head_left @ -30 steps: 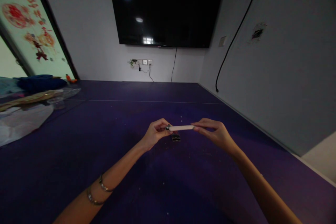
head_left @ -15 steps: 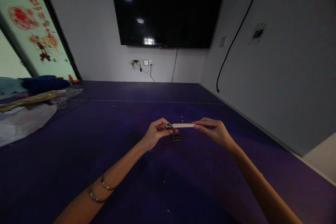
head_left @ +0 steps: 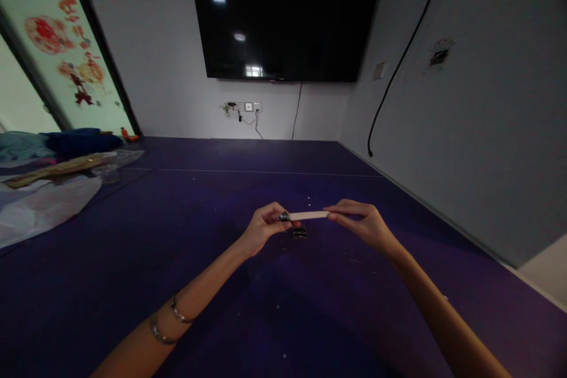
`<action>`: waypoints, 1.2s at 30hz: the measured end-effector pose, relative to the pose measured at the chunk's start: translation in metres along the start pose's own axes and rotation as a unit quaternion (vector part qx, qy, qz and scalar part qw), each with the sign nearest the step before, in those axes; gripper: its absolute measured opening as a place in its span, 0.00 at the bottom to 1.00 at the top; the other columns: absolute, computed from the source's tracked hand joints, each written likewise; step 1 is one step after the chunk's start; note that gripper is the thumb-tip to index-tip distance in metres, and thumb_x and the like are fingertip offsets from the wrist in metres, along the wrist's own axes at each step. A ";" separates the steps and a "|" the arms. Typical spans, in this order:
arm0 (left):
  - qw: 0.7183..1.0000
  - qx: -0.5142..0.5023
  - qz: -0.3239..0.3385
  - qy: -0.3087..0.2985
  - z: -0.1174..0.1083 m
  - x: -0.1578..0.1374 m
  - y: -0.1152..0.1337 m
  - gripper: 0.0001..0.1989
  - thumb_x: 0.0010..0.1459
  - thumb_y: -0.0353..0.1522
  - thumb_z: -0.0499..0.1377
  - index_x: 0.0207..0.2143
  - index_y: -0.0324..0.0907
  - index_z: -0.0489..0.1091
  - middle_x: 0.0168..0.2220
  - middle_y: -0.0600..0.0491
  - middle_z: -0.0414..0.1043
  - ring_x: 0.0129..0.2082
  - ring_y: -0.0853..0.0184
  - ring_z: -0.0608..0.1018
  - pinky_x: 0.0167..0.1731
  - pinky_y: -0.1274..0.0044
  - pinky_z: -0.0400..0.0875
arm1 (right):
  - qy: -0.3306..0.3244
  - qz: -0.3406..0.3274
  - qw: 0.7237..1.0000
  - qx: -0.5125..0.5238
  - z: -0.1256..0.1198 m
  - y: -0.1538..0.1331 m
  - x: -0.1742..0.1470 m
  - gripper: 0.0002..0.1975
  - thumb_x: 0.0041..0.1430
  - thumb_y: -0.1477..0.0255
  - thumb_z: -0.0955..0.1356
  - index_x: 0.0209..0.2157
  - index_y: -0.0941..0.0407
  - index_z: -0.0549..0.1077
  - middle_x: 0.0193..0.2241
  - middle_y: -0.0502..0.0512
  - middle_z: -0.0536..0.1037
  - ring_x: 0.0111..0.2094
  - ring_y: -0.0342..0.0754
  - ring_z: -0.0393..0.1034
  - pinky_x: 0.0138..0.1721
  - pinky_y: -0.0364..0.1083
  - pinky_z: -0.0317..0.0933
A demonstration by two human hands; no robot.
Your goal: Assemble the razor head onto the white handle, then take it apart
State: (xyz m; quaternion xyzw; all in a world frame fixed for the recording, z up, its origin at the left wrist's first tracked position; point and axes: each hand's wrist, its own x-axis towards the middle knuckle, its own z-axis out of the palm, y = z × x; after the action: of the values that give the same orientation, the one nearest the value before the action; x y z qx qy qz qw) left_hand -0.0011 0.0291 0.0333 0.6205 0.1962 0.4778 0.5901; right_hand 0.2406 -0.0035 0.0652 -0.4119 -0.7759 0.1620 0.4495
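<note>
A pale, cream-coloured stick [head_left: 309, 215] lies almost level between my two hands above the purple surface. My left hand [head_left: 264, 228] is closed around a small dark, shiny metallic piece [head_left: 283, 217], which meets the stick's left end. I cannot make out what kind of piece it is. With thumb and fingers, my right hand [head_left: 359, 218] pinches the right end of the stick. Just below the stick, a small black-and-silver object [head_left: 299, 233] rests on the surface, partly overlapped in view by my left fingertips.
The wide purple surface [head_left: 186, 218] carries a few pale specks. On the left lie white plastic sheeting [head_left: 48, 207] and folded blue cloth [head_left: 84, 143]. Behind is a wall with a television [head_left: 287, 18] and sockets [head_left: 248, 107]. A black cable [head_left: 398, 71] hangs at right.
The stick's left end and the metallic piece have dipped slightly, so the stick tilts a little more. Both hands keep their grip. The view has shifted slightly.
</note>
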 end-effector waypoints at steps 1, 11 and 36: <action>1.000 0.000 0.000 0.002 0.000 0.000 0.000 0.07 0.48 0.25 0.64 0.28 0.37 0.67 0.30 0.49 0.78 0.33 0.67 0.78 0.36 0.76 0.67 | -0.007 -0.005 1.000 0.002 0.001 0.000 0.000 0.12 0.54 0.63 0.68 0.36 0.54 0.78 0.30 0.56 0.78 0.33 0.48 0.71 0.33 0.45 0.63; 1.000 -0.016 0.002 0.012 -0.001 0.000 0.002 0.07 0.46 0.25 0.64 0.27 0.38 0.66 0.29 0.50 0.78 0.31 0.68 0.77 0.34 0.76 0.67 | 0.005 0.008 1.000 0.021 0.004 0.000 0.000 0.11 0.53 0.64 0.68 0.36 0.54 0.79 0.31 0.56 0.78 0.33 0.48 0.71 0.33 0.45 0.62; 0.998 0.055 -0.033 0.009 -0.002 0.000 -0.005 0.07 0.44 0.26 0.65 0.27 0.38 0.68 0.29 0.52 0.77 0.32 0.68 0.77 0.36 0.75 0.68 | -0.011 -0.012 0.999 -0.029 0.005 -0.005 -0.001 0.11 0.55 0.64 0.68 0.37 0.53 0.78 0.29 0.54 0.78 0.30 0.46 0.70 0.30 0.45 0.61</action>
State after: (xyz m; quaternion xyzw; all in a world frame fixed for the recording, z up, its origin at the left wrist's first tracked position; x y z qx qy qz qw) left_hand -0.0008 0.0313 0.0289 0.6410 0.2476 0.4518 0.5689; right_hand 0.2337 -0.0068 0.0652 -0.4137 -0.7901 0.1386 0.4305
